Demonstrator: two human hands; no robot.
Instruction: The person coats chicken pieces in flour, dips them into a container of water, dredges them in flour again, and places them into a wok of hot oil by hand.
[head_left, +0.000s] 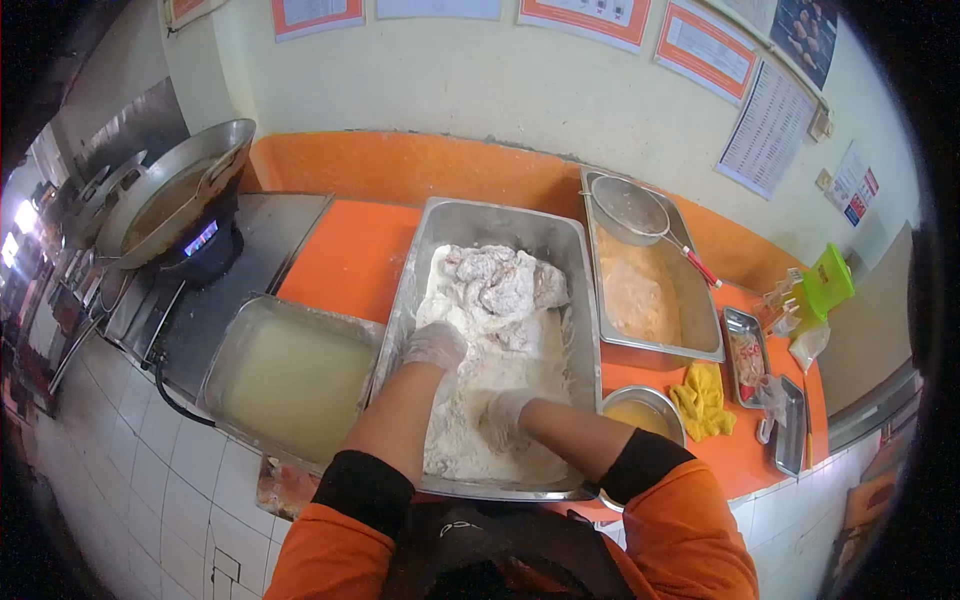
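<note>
A deep metal tray [590, 300] holds white flour [465, 425], with flour-coated pieces [500, 285] heaped in its far half. My left hand [436, 346], in a clear glove, is in the flour at the tray's left side, just below the heap; its fingers are hidden. Nearer the tray's front, my right hand [506, 416], also gloved, is sunk in the flour right of the middle. Flour covers its fingers, so what it holds, if anything, does not show.
Left: a tray of cloudy liquid [295, 370] and a large wok [165, 205] on a stove. Right: a tray of orange-tinted mixture [635, 290] with a strainer [630, 208], a round bowl [640, 412], a yellow cloth [703, 402], small trays [746, 350] and a green container [828, 283].
</note>
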